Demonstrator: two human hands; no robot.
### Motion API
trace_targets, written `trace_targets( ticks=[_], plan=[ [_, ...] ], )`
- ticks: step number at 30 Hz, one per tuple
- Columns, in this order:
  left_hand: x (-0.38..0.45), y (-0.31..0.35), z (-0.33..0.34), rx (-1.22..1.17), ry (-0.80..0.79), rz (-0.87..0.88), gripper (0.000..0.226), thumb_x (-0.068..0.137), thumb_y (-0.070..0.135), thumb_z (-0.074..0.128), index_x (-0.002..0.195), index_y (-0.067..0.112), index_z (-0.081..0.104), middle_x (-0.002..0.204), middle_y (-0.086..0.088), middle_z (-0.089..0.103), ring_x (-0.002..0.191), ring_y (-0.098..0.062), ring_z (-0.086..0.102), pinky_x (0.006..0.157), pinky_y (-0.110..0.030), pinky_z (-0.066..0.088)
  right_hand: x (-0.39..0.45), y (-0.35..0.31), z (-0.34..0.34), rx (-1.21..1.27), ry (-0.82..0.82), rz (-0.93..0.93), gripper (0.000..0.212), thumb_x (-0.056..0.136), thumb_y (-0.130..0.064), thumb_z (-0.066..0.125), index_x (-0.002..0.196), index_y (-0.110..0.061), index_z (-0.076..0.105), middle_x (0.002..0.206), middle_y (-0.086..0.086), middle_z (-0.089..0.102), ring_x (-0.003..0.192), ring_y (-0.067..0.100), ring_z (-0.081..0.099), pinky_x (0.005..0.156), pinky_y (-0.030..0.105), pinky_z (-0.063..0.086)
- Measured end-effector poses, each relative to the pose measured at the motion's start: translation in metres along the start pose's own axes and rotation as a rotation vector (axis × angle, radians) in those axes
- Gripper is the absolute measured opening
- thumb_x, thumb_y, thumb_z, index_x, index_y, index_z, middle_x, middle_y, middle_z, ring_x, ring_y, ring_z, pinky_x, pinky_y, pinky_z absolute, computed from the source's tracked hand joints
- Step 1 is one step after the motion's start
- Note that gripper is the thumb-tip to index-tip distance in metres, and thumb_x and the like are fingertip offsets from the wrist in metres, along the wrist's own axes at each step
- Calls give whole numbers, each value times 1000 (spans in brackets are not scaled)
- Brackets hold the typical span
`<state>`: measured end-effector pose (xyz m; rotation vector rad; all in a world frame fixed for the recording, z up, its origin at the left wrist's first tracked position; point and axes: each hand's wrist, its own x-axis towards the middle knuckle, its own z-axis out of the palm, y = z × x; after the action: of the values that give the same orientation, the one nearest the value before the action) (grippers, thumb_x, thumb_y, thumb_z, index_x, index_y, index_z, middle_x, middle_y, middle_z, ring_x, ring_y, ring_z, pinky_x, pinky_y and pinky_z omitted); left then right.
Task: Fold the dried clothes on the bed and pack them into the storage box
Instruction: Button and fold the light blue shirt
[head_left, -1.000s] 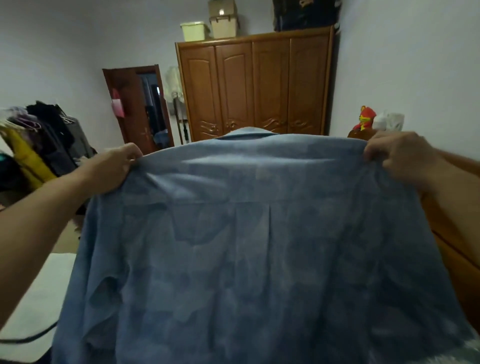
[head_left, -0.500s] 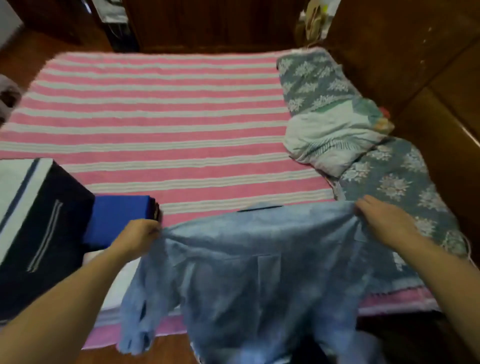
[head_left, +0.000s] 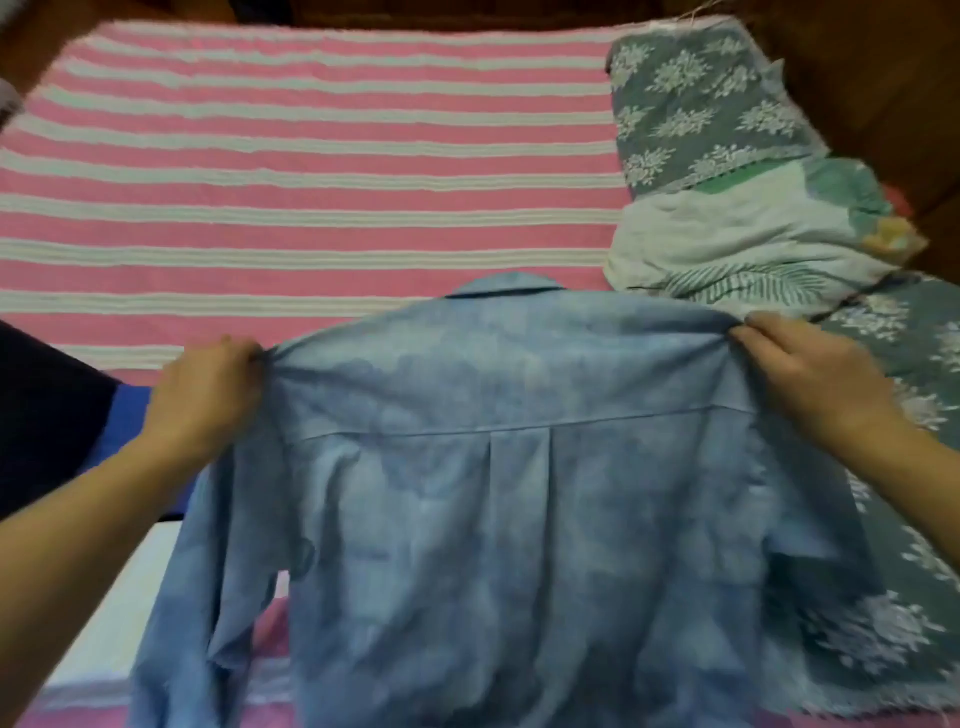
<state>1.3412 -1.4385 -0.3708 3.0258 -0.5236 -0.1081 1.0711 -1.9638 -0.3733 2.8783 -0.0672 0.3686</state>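
Left hand (head_left: 200, 397) pinched the left shoulder of the blue shirt (head_left: 519, 519), fingers curled into the cloth at the sleeve seam. Right hand (head_left: 815, 379) gripped the right shoulder likewise, thumb and fingers closed on the seam. Both grips were clenched on the shirt; neither hand was free.

The shirt lay between the hands, back side up, collar pointing away from the person, its shoulder line running from hand to hand. Its long axis ran from the collar toward the person, the hem passing out of view at the lower edge. The left sleeve hung down over the near edge of the bed (head_left: 311, 156). Both hands stood equally near, one at each shoulder.

The striped bed surface beyond the collar was open. To the right lay a grey flowered quilt (head_left: 696, 93) and a pale green pillow (head_left: 748, 244), the shirt's right side overlapping the quilt. At left sat a dark item (head_left: 47, 410) and a blue folded cloth (head_left: 127, 415), just beside the left hand; the storage box could not be identified with certainty.

Judgement: the shirt was being laid flat for folding; the quilt crowded the right side.
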Motion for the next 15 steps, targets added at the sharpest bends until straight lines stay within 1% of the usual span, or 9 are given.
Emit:
trace_targets(
  ticks=[2,3,5,6,7,9,11,13,15],
  plan=[
    [46,15,50,22,-24,-68,15,95,15,53,103,11,65,104,-24,65,91,-47,62,72,-47,48,29,6,70,-27,-74,-7,33,93,-8,50,121,4,63,122,27,60,83,46,63,61,51,54],
    [58,23,82,42,-76,-119,20,95,14,55,113,9,61,115,-27,60,96,-49,61,76,-50,47,36,3,108,-42,-163,6,33,91,-9,55,121,2,63,127,27,58,90,47,61,69,53,54],
    [66,38,155,45,-226,-235,57,92,11,60,145,12,38,150,-26,32,118,-52,53,90,-58,44,41,-14,183,-38,-424,97,43,87,-19,63,129,-12,61,145,24,47,119,47,50,97,54,46],
    [62,47,189,42,-279,-260,74,92,11,60,156,17,22,162,-22,14,131,-51,44,98,-60,41,39,-30,213,-27,-553,179,48,88,-27,61,136,-22,56,153,22,37,131,46,40,108,54,37],
    [57,60,220,25,-279,-223,80,94,15,58,160,20,13,166,-19,3,142,-48,32,107,-60,36,39,-47,239,28,-635,245,52,92,-33,55,143,-27,49,158,22,28,139,45,32,115,53,29],
    [40,87,272,8,-226,-50,73,100,32,49,162,28,10,168,-17,0,152,-42,13,118,-60,24,34,-89,274,187,-680,266,57,97,-38,42,153,-28,35,162,20,22,145,42,24,119,52,23],
    [23,100,307,49,-257,36,66,104,50,34,161,39,4,170,-11,-5,155,-38,-3,120,-62,10,27,-128,290,222,-722,186,60,101,-46,35,158,-30,21,166,13,13,150,39,16,122,51,18],
    [13,90,331,96,-322,11,63,103,60,20,158,47,-6,169,-4,-15,154,-36,-15,120,-65,0,20,-145,296,213,-841,201,65,104,-54,30,160,-34,4,168,5,-4,153,35,2,123,50,10],
    [17,63,337,76,-337,-56,63,100,67,15,156,51,-10,168,0,-19,154,-33,-19,119,-67,-2,17,-143,301,242,-915,305,70,101,-62,24,158,-37,-7,167,2,-17,154,34,-9,122,51,3]
  ],
)
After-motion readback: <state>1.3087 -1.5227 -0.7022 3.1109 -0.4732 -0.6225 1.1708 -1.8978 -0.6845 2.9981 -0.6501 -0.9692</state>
